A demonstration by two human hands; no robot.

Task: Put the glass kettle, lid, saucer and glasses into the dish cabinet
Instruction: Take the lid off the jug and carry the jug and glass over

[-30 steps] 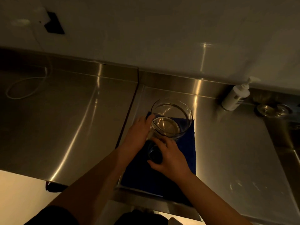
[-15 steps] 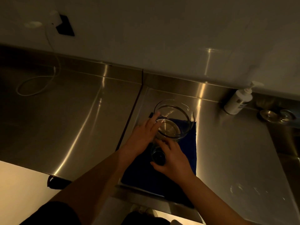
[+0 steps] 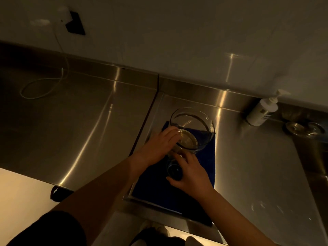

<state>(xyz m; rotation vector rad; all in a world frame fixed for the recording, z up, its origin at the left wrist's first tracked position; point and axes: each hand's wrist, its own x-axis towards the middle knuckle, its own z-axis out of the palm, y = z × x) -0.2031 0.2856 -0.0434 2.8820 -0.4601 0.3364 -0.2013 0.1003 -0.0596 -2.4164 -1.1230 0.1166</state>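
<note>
While your hands [image 3: 159,146] grip the kettle [image 3: 192,128], nothing is stored.
Right hand [image 3: 190,173] at 6 o'clock holds its handle; cabinet unseen.

One glass kettle [image 3: 192,128] stands on one dark blue cloth [image 3: 204,157]. Two hands are at it: one left hand [image 3: 158,148] and one right hand [image 3: 192,174]. One white pump bottle [image 3: 262,110] stands by the wall. One white cable [image 3: 44,86] loops on the steel table [image 3: 62,130], running up to one black wall socket [image 3: 75,26]. Two round metal fittings [image 3: 303,129] sit at the far right.
</note>
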